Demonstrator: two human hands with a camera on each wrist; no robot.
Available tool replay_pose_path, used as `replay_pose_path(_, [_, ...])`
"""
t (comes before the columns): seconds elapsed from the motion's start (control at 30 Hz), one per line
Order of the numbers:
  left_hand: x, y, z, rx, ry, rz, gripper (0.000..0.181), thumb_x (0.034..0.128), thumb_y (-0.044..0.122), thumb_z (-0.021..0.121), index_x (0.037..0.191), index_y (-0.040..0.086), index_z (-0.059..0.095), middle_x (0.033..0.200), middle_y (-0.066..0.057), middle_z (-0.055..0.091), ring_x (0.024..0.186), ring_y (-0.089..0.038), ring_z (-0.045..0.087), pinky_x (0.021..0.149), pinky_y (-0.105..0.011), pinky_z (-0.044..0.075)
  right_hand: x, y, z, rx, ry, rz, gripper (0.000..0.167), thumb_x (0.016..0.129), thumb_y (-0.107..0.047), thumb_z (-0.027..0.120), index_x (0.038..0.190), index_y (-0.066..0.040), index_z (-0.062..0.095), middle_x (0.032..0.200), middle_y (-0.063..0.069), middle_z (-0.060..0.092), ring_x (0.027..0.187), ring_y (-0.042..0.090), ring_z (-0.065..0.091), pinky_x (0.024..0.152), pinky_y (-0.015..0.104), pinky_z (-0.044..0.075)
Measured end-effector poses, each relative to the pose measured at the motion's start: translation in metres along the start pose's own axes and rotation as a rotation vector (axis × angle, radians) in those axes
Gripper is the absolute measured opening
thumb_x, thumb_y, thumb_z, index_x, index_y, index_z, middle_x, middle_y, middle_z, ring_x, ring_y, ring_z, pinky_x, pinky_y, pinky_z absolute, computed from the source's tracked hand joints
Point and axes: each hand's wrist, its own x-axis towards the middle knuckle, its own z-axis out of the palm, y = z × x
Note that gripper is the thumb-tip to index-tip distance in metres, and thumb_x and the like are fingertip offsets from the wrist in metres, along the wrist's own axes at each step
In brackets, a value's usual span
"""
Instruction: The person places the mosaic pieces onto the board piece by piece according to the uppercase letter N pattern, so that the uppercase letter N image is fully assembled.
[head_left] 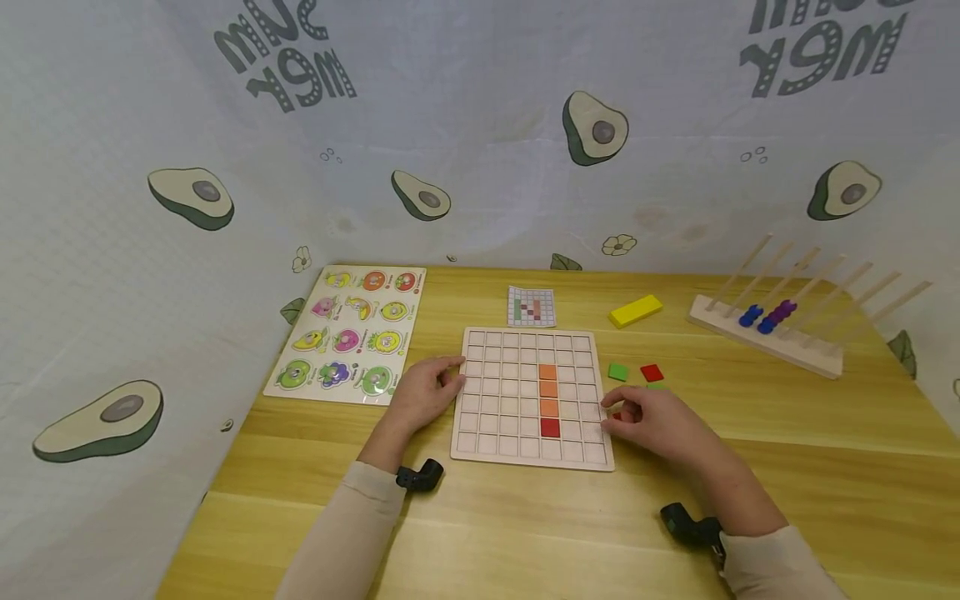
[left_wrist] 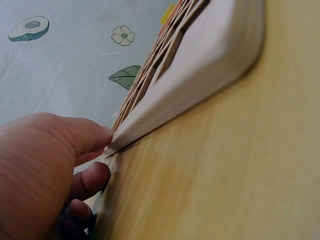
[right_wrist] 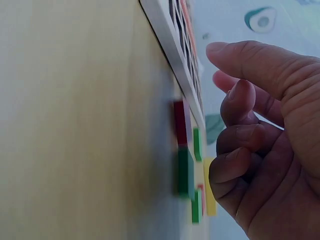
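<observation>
A pale wooden grid board [head_left: 495, 450] lies flat in front of the person. In one of its columns sit several orange tiles [head_left: 548, 389] with a red tile [head_left: 550, 427] below them. The left hand [head_left: 422, 392] touches the board's left edge with thumb and index fingertips; its other fingers curl loosely in the left wrist view. Over the board's right edge hovers the right hand [head_left: 652, 421], thumb and index finger apart and nothing between them. Beneath it, partly hidden, are a dark red tile [right_wrist: 181, 122] and a green tile [right_wrist: 185, 172].
A green tile [head_left: 618, 372] and a red tile [head_left: 652, 372] lie right of the board. Behind it are a small pattern card [head_left: 531, 320] and a yellow block [head_left: 635, 311]. A fruit puzzle board [head_left: 300, 393] lies left; a pegged bead stand [head_left: 813, 357] stands back right, before the curtain.
</observation>
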Motion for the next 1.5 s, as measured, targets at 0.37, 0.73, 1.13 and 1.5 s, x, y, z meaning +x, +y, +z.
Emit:
replay_pose_path(0.37, [0.000,0.001,-0.001,-0.001,-0.002,0.002,0.036,0.0984,0.029,0.068,0.132,0.017,0.070,0.081,0.003,0.063,0.071,-0.012,0.052,0.068,-0.029,0.045,-0.011,0.021,-0.011,-0.024,0.012,0.014,0.026,0.092,-0.026,0.076,0.111,-0.010,0.069,0.078,0.000,0.054,0.066,0.014,0.047,0.056,0.024,0.037])
replay_pose_path(0.73, [-0.001,0.000,-0.001,-0.002,0.000,-0.006,0.036,0.0982,0.029,0.068,0.132,0.016,0.070,0.081,0.002,0.063,0.071,-0.012,0.052,0.068,-0.029,0.044,-0.011,0.025,-0.011,-0.065,-0.025,0.050,0.032,0.092,-0.026,0.075,0.118,-0.009,0.069,0.078,0.000,0.053,0.065,0.015,0.046,0.055,0.025,0.035])
replay_pose_path(1.13, [0.000,0.001,-0.001,0.001,0.000,-0.002,0.035,0.0985,0.028,0.067,0.131,0.016,0.070,0.081,0.003,0.062,0.071,-0.011,0.052,0.067,-0.028,0.044,-0.010,0.025,-0.008,-0.075,-0.007,0.047,0.029,0.092,-0.031,0.076,0.110,-0.010,0.067,0.076,0.000,0.053,0.063,0.015,0.046,0.054,0.026,0.034])
replay_pose_path(1.5, [0.001,-0.001,0.000,0.008,0.002,-0.002,0.035,0.0986,0.029,0.067,0.131,0.017,0.070,0.082,0.003,0.063,0.072,-0.011,0.053,0.069,-0.029,0.045,-0.012,0.026,-0.010,-0.089,-0.036,0.074,0.029,0.092,-0.027,0.075,0.114,-0.010,0.068,0.078,0.001,0.053,0.067,0.016,0.047,0.056,0.026,0.035])
